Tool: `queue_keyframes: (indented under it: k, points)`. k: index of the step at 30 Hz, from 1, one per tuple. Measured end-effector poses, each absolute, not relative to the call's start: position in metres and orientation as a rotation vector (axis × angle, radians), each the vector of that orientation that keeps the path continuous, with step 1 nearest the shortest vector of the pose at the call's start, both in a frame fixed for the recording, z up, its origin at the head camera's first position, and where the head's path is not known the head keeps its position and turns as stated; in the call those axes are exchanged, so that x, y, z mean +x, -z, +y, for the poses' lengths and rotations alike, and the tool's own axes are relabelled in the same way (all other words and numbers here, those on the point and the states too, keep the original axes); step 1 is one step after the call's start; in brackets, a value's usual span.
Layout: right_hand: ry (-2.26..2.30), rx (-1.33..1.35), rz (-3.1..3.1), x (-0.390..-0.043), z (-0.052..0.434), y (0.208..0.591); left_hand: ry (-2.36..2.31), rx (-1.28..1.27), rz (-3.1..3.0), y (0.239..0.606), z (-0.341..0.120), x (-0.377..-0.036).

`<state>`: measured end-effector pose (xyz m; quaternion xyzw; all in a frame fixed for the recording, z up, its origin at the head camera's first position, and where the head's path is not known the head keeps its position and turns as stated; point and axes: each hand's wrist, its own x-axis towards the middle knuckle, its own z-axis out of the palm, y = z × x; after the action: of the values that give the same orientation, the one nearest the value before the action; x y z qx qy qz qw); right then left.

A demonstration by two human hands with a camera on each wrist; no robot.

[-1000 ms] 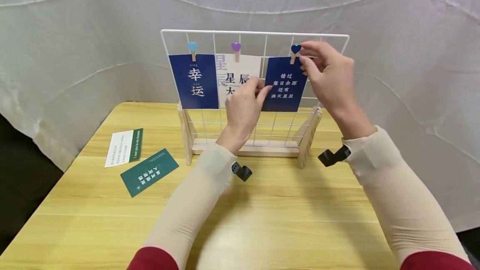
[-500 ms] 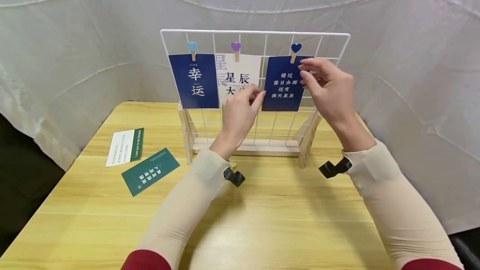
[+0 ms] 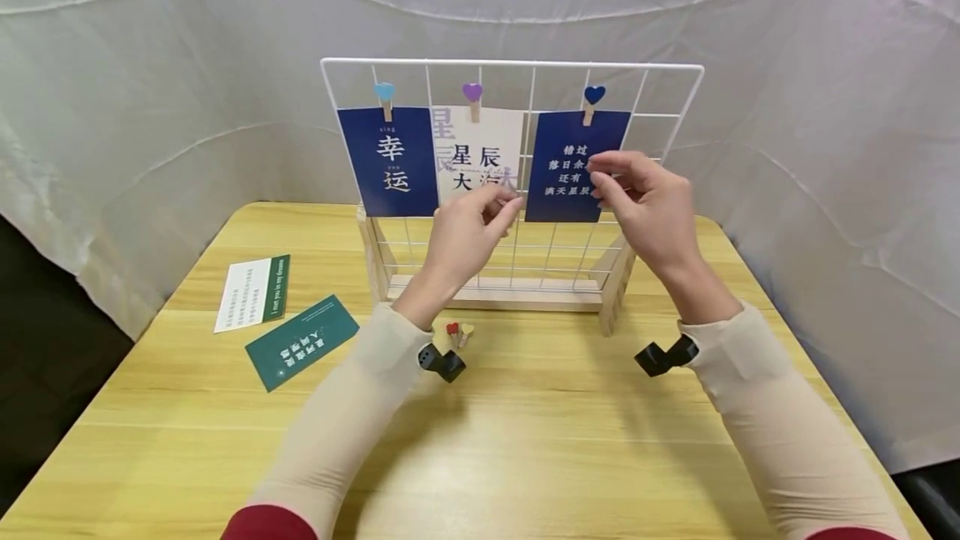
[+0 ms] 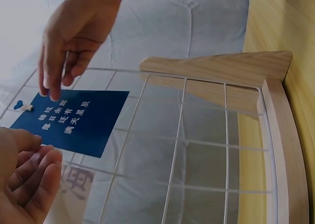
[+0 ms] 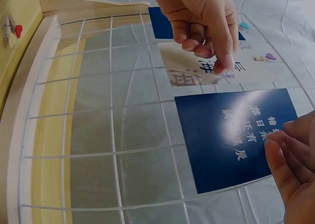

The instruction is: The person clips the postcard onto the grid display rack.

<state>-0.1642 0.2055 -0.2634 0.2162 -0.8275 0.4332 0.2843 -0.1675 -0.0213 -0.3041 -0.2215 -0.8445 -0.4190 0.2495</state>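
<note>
Head view shows both hands raised in front of a white wire grid (image 3: pixel 512 65) on a wooden stand; bare tabletop (image 3: pixel 555 440) lies open below them. The left hand (image 3: pixel 468 233) hangs with fingers loosely curled, holding nothing, just off the lower left edge of the dark blue card (image 3: pixel 573 165). The right hand (image 3: pixel 643 208), fingers relaxed and empty, hovers at its right edge. Printed with white characters, the card hangs from a blue heart clip (image 3: pixel 592 98) on the grid's right side.
</note>
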Motion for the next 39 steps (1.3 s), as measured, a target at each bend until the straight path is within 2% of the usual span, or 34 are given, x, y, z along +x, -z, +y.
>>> queue_keyframes:
  k: [16,39]
  points:
    - [-1.270,0.625,-2.325,-0.161,0.202,0.290,1.140,-0.659,-2.523,0.316,-0.059,-0.158]
    - [-1.648,0.660,-2.347,-0.158,0.180,0.347,1.143,-0.558,-2.730,0.351,-0.127,-0.139]
